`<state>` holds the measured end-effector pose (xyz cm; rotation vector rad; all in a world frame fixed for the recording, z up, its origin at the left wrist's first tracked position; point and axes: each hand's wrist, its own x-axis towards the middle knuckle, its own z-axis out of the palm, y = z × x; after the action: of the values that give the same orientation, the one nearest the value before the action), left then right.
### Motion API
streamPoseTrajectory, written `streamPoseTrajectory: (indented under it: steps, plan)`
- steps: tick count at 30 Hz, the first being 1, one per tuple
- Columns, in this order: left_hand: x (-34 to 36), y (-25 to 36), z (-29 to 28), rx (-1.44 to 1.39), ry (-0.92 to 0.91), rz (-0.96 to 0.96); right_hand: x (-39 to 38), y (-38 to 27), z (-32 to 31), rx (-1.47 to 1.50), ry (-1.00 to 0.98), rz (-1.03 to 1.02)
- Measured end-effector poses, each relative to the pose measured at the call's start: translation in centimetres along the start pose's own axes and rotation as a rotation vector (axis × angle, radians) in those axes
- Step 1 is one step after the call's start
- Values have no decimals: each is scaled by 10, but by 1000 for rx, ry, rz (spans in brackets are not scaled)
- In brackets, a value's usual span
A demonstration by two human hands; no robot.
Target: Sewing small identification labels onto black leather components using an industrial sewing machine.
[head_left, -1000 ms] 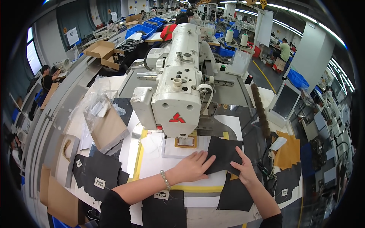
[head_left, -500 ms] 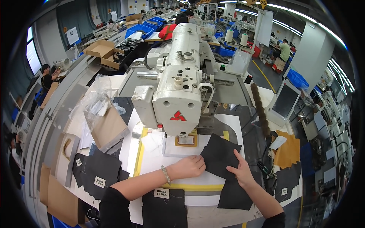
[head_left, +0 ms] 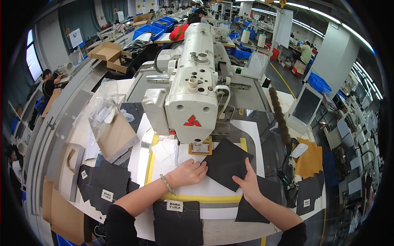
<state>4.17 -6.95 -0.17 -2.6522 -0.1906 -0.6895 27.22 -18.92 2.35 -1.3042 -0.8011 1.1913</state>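
A black fabric panel [head_left: 225, 164] lies slanted over the white work surface, just in front of the sewing machine's head [head_left: 192, 102]. At its left corner, my left hand [head_left: 188, 173] is closed in a pinch. My right hand [head_left: 250, 186] grips the panel's right edge, thumb on top and forefinger along the edge; the other fingers are mostly hidden. Beneath the presser area sits a small amber-framed clamp [head_left: 200, 149], close to the panel's far left side. Another black panel [head_left: 262, 201] lies partly under my right forearm.
Black panels with pale labels lie at the left [head_left: 108, 184], the front [head_left: 178, 225] and the right [head_left: 310, 194]. Yellow tape [head_left: 217, 199] borders the work surface. An open cardboard box [head_left: 113, 135] stands left, a small screen [head_left: 306, 104] right. People sit farther off.
Both hands have shifted left with the black panel, bringing it nearer the amber-framed clamp. More of the panel lying beneath now shows.
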Motion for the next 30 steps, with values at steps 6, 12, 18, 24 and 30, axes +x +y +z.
streamPoseTrajectory:
  steps: [6, 12, 18, 24, 30]
  plan:
    - [4, -8, -7, 28, 89, 25, 25, 4, -8, -100, -9, -7]
    - [-5, -12, -6, 63, 30, 14, 70, 9, -7, -411, -18, -220]
    - [-24, -14, -13, 97, -121, -117, 79, 16, 5, -522, -129, -382]
    - [-41, -18, -18, 103, -186, -297, 82, 9, 13, -694, -344, -599]
    - [-45, -23, -19, 100, -149, -290, 85, 8, 16, -774, -362, -574]
